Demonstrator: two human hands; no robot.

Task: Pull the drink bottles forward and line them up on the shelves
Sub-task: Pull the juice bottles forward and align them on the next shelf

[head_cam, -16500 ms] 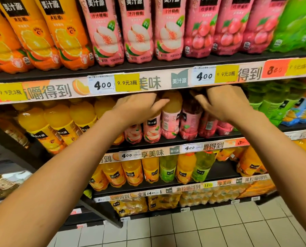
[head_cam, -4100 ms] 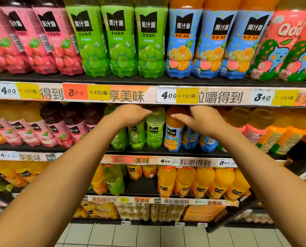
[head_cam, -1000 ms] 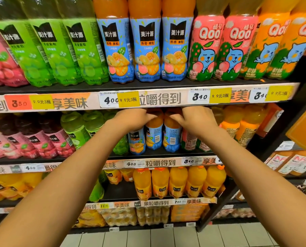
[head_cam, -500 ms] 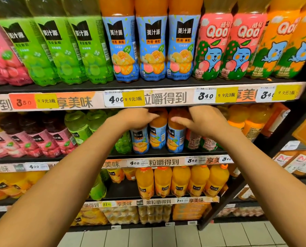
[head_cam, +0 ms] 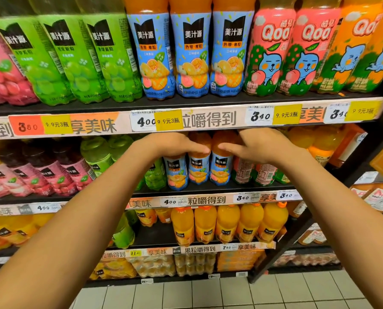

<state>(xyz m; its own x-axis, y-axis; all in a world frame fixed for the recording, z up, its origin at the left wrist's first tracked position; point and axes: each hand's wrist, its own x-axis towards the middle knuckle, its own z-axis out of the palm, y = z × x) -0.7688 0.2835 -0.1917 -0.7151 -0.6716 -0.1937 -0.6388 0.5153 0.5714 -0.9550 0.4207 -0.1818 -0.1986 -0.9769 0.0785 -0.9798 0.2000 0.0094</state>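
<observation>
Hands (head_cam: pixel 210 148) lie flat on 3 blue-label bottles (head_cam: pixel 198 168), hiding their caps

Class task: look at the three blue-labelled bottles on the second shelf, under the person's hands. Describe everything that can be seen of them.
The three blue-labelled bottles stand upright, side by side, near the front edge of the second shelf. They look like clear plastic holding orange juice, with blue wrap labels showing a black logo panel and pictured fruit. Their caps are hidden. The left hand rests over the left bottle's top; the right hand reaches to the right bottle's shoulder. Green-labelled bottles stand left of them, pink-labelled ones right.
</observation>
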